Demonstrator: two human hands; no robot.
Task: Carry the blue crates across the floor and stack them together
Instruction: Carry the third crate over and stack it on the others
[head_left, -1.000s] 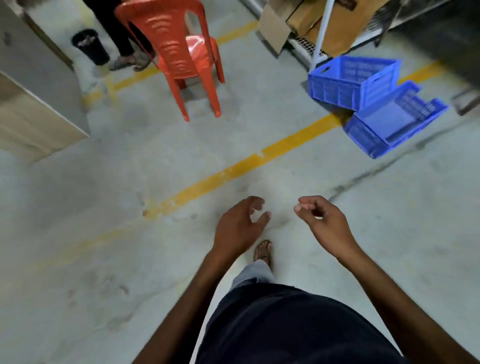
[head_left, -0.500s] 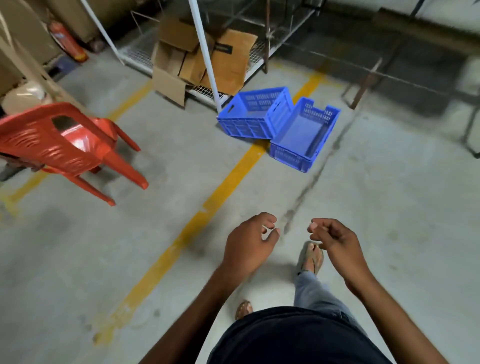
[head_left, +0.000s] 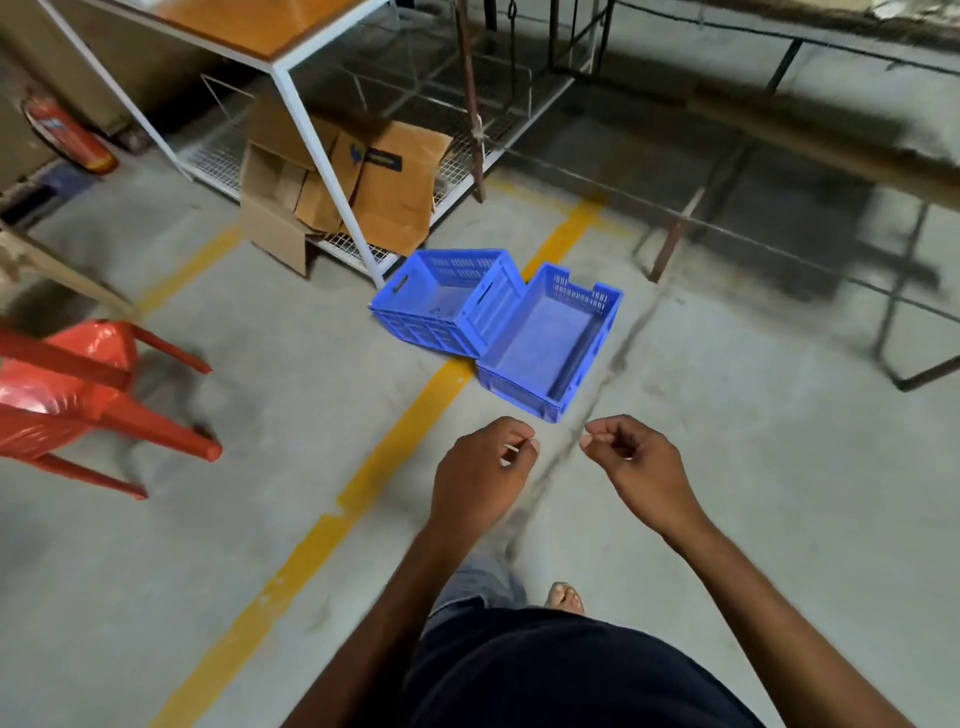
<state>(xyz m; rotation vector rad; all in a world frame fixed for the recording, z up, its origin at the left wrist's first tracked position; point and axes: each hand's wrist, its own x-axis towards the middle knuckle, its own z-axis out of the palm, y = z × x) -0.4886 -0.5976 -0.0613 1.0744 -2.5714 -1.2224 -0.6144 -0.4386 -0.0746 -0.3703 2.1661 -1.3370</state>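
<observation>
Blue crates (head_left: 545, 343) lie touching on floor (head_left: 753, 493) at 12 o'clock, by rack leg (head_left: 332, 182), unstacked. Left hand (head_left: 483, 467) & right hand (head_left: 636, 465) loosely curled, empty, prob. readying to grab.

The grey concrete floor (head_left: 753, 457) ahead of me is carrying a blue slotted plastic crate (head_left: 439, 312) sitting over the yellow painted line (head_left: 395, 447), a second blue plastic crate (head_left: 550, 343) touching its side, and a red plastic chair (head_left: 67, 395) standing to my left.
</observation>
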